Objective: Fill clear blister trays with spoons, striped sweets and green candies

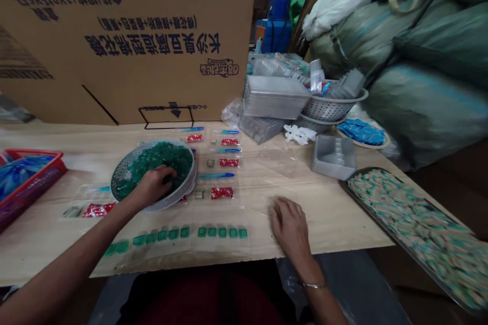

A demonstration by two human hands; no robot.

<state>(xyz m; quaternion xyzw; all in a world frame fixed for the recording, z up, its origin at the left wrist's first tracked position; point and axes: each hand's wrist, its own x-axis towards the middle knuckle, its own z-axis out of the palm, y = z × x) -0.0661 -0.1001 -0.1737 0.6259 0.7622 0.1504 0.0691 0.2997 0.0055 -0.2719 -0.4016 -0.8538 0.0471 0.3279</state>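
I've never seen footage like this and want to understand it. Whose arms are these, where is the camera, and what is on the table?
No machine here: both arms belong to one person, who wears a camera on the head, so this single picture looks forward and down at their own hands. The left hand reaches into a round mesh bowl of small green pieces, fingers curled among them; whether its grip has closed on any cannot be told. The right hand lies flat and open on the wooden table, holding nothing. Near the front edge runs a row of green squares. Behind the bowl lie clear packs with red packets and blue sticks. A red basket sits at the left, pale pieces spread at the right.
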